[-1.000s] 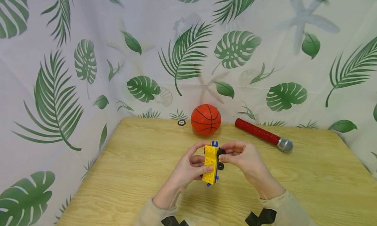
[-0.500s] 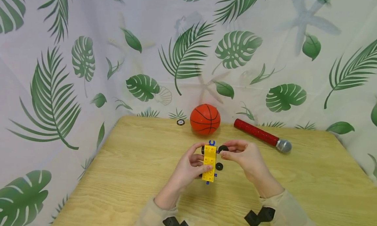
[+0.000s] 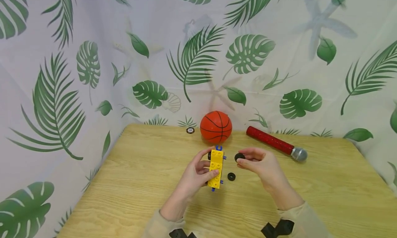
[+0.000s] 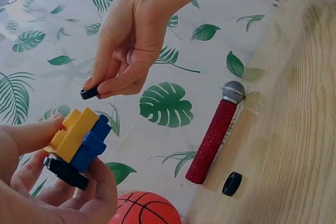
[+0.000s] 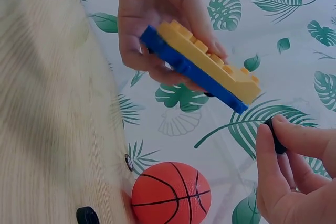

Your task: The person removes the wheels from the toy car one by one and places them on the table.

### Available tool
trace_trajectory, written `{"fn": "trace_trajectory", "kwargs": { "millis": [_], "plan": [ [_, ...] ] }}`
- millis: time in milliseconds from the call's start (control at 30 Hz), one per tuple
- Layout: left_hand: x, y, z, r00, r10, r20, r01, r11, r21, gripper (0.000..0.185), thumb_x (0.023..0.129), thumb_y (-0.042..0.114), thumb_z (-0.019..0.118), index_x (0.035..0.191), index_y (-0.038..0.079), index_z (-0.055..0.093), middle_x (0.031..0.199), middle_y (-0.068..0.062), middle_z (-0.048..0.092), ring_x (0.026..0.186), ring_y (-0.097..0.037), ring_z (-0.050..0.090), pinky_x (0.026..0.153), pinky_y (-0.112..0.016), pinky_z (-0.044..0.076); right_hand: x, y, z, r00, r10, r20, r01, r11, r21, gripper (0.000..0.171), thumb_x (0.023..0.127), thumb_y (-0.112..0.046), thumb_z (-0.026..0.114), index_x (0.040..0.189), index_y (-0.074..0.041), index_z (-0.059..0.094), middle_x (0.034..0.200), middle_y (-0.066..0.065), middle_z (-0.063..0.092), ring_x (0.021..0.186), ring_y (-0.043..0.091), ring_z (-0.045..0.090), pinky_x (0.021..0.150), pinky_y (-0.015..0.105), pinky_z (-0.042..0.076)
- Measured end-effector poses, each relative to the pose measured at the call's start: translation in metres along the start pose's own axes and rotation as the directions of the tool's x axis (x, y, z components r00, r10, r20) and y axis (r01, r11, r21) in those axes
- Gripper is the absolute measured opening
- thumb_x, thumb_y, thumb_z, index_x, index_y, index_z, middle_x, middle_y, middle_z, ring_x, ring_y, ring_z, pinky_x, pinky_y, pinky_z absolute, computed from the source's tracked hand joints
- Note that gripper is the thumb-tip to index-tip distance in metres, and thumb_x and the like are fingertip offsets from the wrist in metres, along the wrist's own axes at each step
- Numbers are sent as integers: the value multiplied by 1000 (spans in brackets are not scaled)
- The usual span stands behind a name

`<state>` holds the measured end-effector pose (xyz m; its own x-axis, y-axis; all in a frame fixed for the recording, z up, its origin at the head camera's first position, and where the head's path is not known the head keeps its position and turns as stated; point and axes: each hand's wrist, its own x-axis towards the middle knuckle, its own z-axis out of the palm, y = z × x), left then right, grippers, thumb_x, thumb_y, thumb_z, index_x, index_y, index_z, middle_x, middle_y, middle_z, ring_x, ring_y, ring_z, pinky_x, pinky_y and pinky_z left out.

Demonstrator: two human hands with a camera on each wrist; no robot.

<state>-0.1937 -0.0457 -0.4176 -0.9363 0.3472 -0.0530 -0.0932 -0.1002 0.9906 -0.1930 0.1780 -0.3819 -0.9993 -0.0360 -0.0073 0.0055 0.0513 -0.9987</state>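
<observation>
My left hand grips a toy car built from yellow studded bricks on a blue base, thumb over the yellow top. Black wheels sit on the car's left side, partly covered by the fingers. On its right side two short blue axle stubs show bare. Between thumb and fingertips my right hand pinches a black wheel, apart from the car and to its right. In the right wrist view this wheel is held on edge. Another black wheel lies flat on the table between the hands.
An orange-red toy basketball rests at the back of the wooden table. Left of it lies a small black-and-white disc. At the back right is a red toy microphone. A leaf-print cloth hangs behind.
My right hand has drawn the wheel off the car's front right axle stub and moved it to the right. The left hand has shifted slightly left with the car.
</observation>
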Motion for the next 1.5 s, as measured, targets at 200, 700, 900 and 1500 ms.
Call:
{"fn": "trace_trajectory", "kwargs": {
  "millis": [200, 700, 900, 1500],
  "plan": [
    [2, 1, -2, 999, 23, -41, -23, 1000, 20, 78, 90, 3, 70, 150, 40, 37, 107, -9, 66, 86, -16, 61, 71, -26, 57, 3, 5, -12, 1000, 25, 0, -25, 1000, 15, 22, 86, 5, 71, 108, 3, 67, 81, -5, 67, 75, 8, 70, 74, 25, 61],
    [5, 2, -2, 991, -14, -132, 24, 997, 79, 62, 85, 9, 77, 141, 16, 51, 115, -8, 70, 99, -16, 60, 86, -32, 56, 14, 40, -47, 992, 112, -51, -107, 990, 88, 26, 87, 8, 68, 112, 12, 63, 85, -2, 67, 75, 8, 71, 73, 24, 61],
    [7, 1, 0, 991, -8, -137, 21, 996, 91, 57, 86, 8, 77, 138, 14, 54, 113, -8, 71, 96, -14, 59, 84, -30, 56, 18, 53, -58, 988, 146, -44, -140, 983, 118, 28, 87, 11, 67, 114, 17, 61, 86, -1, 68, 77, 8, 71, 74, 25, 61],
    [3, -3, -7, 990, -50, -134, 41, 996, -75, 61, 89, 5, 72, 144, 12, 46, 114, -8, 66, 95, -18, 66, 81, -40, 61, 29, 80, -66, 970, 238, 52, -244, 957, 160, 27, 87, 10, 67, 113, 16, 62, 86, 1, 70, 78, 10, 72, 74, 27, 61]
  ]
}}
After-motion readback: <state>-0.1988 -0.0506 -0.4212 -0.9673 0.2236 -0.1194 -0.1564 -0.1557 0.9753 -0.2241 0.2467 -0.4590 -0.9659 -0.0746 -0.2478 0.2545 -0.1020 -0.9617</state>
